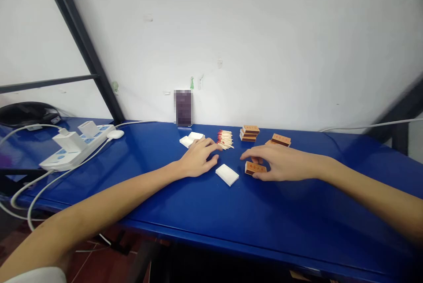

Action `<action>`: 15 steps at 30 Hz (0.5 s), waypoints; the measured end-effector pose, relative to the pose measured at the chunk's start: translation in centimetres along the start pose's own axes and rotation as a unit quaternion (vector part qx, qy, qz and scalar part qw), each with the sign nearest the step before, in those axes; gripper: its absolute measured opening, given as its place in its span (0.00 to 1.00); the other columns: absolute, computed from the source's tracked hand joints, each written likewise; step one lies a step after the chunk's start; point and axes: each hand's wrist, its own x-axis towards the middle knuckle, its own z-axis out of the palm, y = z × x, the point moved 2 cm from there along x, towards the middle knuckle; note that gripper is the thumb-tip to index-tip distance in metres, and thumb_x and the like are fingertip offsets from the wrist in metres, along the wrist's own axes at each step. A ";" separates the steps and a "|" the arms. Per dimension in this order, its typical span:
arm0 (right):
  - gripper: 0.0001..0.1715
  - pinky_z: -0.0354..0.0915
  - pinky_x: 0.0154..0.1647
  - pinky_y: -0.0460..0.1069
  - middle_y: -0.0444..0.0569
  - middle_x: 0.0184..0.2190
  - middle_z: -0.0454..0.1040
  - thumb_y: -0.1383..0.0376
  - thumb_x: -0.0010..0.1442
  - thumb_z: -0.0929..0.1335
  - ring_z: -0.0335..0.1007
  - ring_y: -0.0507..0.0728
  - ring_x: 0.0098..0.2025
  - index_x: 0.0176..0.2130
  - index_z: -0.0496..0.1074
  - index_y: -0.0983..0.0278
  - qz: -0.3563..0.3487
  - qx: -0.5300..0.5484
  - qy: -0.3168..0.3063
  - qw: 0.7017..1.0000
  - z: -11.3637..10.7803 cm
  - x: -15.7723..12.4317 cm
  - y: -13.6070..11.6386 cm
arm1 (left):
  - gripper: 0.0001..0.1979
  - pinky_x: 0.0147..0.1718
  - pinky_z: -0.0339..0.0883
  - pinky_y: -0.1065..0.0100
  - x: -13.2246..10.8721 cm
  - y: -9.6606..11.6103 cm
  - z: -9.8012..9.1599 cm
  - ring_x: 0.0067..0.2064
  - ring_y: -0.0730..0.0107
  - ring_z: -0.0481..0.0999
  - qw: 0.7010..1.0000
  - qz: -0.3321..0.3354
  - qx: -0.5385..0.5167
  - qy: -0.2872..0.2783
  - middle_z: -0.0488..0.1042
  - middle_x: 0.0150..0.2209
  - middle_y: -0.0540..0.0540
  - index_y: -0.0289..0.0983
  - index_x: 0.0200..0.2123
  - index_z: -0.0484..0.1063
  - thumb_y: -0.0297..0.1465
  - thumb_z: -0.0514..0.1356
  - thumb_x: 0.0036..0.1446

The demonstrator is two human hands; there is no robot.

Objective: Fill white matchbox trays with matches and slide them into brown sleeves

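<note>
My left hand [198, 158] rests palm down on the blue table [205, 212], fingers loosely curled and reaching toward a pile of red-tipped matches [225, 139]; it holds nothing that I can see. A white inner tray [227, 174] lies just right of it. My right hand [277, 162] is closed over a brown matchbox [255, 168], thumb and fingers pinching its sides. Two more white trays [191, 138] lie behind my left hand. A stack of brown matchboxes [249, 133] and other brown matchboxes [280, 139] sit behind my right hand.
A white power strip [77, 146] with plugged chargers and cables sits at the table's left. A dark upright object [183, 107] leans against the white wall. Black metal frame bars cross at the left and right.
</note>
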 end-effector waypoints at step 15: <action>0.15 0.57 0.32 0.49 0.47 0.32 0.76 0.65 0.65 0.61 0.66 0.53 0.29 0.43 0.75 0.63 -0.103 0.042 0.125 0.986 0.8 7.9 1.3 | 0.15 0.49 0.65 0.61 -0.1 0.6 -0.8 0.46 0.59 0.73 0.979 0.165 -0.079 -0.093 0.76 0.44 0.41 0.38 0.46 0.74 0.41 0.58 0.60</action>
